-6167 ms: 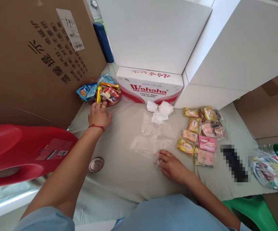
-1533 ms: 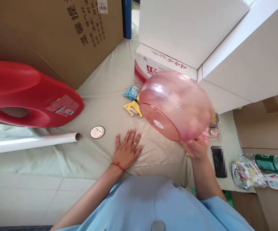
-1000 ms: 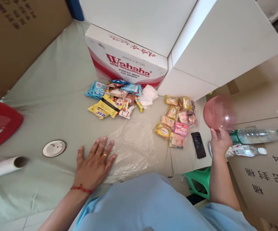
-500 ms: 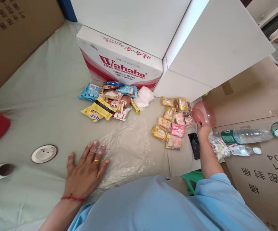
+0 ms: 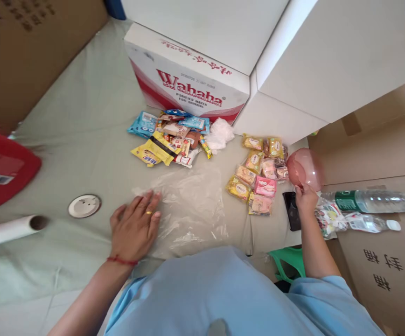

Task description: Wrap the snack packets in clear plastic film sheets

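Observation:
My left hand (image 5: 136,223), with a red string bracelet and a ring, lies palm down on the cloth-covered table. Its fingers are stretched out, and their tips rest at the left edge of a flat clear plastic bag (image 5: 192,200). At the far right, my right hand (image 5: 306,198) grips the near rim of a translucent pink bowl (image 5: 302,165). Left of the bowl sits a group of small wrapped snacks (image 5: 254,159) in yellow, pink and brown. Beside my right wrist is a black phone (image 5: 292,212).
A Wahaha water carton (image 5: 188,79) stands behind a pile of snack packets (image 5: 174,133) and a crumpled white plastic bag (image 5: 219,134). Leftward are a round white disc (image 5: 84,206), a white roll (image 5: 10,232) and a red container (image 5: 3,172). Plastic bottles (image 5: 380,200) lie at right.
The view has shifted, so most things appear further right. My left hand's fingers are closer together on the clear bag's edge. My right hand stays at the bowl's rim.

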`<state>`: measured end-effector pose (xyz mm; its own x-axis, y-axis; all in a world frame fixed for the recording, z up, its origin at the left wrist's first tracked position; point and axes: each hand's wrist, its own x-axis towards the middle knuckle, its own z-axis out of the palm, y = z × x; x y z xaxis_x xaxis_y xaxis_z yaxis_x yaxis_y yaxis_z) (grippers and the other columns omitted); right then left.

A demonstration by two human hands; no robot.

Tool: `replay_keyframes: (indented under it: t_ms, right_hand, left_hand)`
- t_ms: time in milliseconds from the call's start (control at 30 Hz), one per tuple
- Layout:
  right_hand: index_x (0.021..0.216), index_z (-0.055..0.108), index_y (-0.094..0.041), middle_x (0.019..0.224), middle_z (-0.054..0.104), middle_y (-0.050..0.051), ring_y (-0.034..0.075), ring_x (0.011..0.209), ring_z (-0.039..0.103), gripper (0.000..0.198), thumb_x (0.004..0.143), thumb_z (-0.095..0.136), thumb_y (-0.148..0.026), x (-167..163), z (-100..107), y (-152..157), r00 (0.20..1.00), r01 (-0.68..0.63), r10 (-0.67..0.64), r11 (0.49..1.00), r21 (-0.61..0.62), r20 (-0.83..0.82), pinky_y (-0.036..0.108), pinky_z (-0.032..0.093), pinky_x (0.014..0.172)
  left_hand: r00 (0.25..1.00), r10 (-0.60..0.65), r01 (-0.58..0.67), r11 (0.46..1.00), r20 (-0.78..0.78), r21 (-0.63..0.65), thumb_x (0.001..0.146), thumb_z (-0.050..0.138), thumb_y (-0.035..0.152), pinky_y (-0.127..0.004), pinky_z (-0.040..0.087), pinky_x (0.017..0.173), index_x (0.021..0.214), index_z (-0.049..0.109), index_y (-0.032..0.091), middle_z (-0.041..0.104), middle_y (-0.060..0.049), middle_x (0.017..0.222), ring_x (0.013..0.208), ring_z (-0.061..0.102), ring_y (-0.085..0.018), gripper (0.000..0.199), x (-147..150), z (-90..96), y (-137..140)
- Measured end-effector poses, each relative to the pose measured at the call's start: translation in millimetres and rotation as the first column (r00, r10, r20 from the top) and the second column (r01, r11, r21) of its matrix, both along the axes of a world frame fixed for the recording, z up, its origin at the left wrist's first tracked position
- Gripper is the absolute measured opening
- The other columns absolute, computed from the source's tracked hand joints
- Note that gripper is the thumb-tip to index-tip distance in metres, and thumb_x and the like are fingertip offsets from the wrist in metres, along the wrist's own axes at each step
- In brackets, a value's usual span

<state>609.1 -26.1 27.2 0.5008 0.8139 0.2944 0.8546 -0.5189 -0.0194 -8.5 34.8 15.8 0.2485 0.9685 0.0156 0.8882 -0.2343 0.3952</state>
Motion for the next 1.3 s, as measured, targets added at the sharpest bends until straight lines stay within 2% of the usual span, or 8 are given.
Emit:
replay_keyframes:
  t_ms: [133,300,367,833,1033,1133,1200,1300]
  right_hand:
    - [0.105,0.074,-0.008,0.094,0.073,0.022,0.030,0.085,0.062,0.043,0.088,0.052,-0.041,7.6,-2.8,-4.3,0.999,-0.044,0.043,0.998,0.053,0.007,0.044,0.049,0.083]
    - [0.103,0.074,-0.010,0.090,0.072,0.021,0.031,0.084,0.062,0.048,0.091,0.049,-0.049,6.8,-3.9,-11.2,0.997,-0.083,0.083,0.993,0.083,0.002,0.045,0.049,0.080]
    - [0.101,0.074,-0.009,0.087,0.071,0.021,0.031,0.081,0.062,0.051,0.092,0.048,-0.052,3.7,-4.4,-15.2,0.996,-0.090,0.090,0.993,0.080,0.007,0.046,0.049,0.079]
    - [0.103,0.074,-0.011,0.091,0.073,0.020,0.032,0.086,0.063,0.054,0.097,0.041,-0.054,-26.6,-3.0,-35.5,0.991,-0.134,0.134,0.990,0.039,0.023,0.045,0.050,0.085]
    - [0.112,0.071,-0.011,0.104,0.073,0.022,0.031,0.095,0.064,0.046,0.093,0.045,-0.044,-34.9,11.6,-31.1,0.992,-0.114,0.114,0.993,-0.003,-0.061,0.045,0.051,0.090]
    - [0.124,0.067,-0.009,0.120,0.069,0.024,0.032,0.110,0.063,0.047,0.092,0.046,-0.037,-51.1,23.6,-28.8,0.997,-0.061,0.066,0.992,0.110,-0.036,0.045,0.048,0.097]
    - [0.123,0.067,-0.010,0.116,0.071,0.022,0.032,0.108,0.064,0.046,0.094,0.043,-0.036,-69.6,26.9,-23.7,0.997,0.023,-0.010,0.982,0.188,-0.073,0.043,0.048,0.097]
    - [0.112,0.072,-0.013,0.101,0.076,0.019,0.031,0.096,0.067,0.046,0.097,0.039,-0.042,-99.0,21.0,-5.2,0.963,0.117,-0.083,0.986,0.123,-0.255,0.042,0.049,0.091]
  left_hand:
    - [1.000,0.013,-0.014,1.000,-0.023,-0.025,0.107,0.023,0.045,-0.056,0.027,0.121,0.153,0.054,0.023,0.052,-0.012,0.161,0.149,0.045,-0.031,0.060,9.4,0.6,13.0]
    - [0.991,-0.020,0.020,1.000,-0.131,-0.002,0.106,0.030,0.048,-0.069,0.002,0.125,0.156,0.050,0.027,0.036,-0.011,0.170,0.159,0.026,-0.036,0.058,13.6,-5.5,6.9]
    - [0.988,-0.047,0.043,0.999,-0.150,-0.030,0.106,0.030,0.048,-0.072,-0.001,0.124,0.159,0.045,0.029,0.034,-0.010,0.171,0.159,0.025,-0.036,0.058,10.9,-7.0,0.5]
    - [0.980,-0.084,0.076,0.996,-0.180,-0.051,0.105,0.031,0.051,-0.076,-0.001,0.122,0.160,0.043,0.027,0.029,-0.014,0.172,0.160,0.025,-0.036,0.061,2.1,-8.3,-12.2]
    - [0.979,-0.092,0.082,0.995,-0.181,-0.059,0.105,0.028,0.051,-0.076,-0.001,0.122,0.160,0.043,0.025,0.030,-0.016,0.172,0.160,0.025,-0.038,0.063,2.4,-6.9,-11.5]
    - [0.986,-0.077,0.068,0.996,-0.147,-0.061,0.105,0.029,0.050,-0.076,-0.002,0.122,0.160,0.043,0.026,0.030,-0.016,0.172,0.160,0.024,-0.038,0.062,2.9,-6.3,-11.6]
    - [0.988,-0.071,0.063,0.996,-0.135,-0.065,0.105,0.029,0.050,-0.076,-0.002,0.122,0.160,0.044,0.027,0.031,-0.016,0.171,0.160,0.025,-0.038,0.061,3.1,-6.0,-11.6]
    - [0.988,-0.063,0.052,0.996,-0.144,-0.077,0.105,0.028,0.051,-0.074,-0.003,0.123,0.161,0.042,0.027,0.031,-0.015,0.172,0.160,0.025,-0.037,0.062,3.7,-4.9,-11.4]
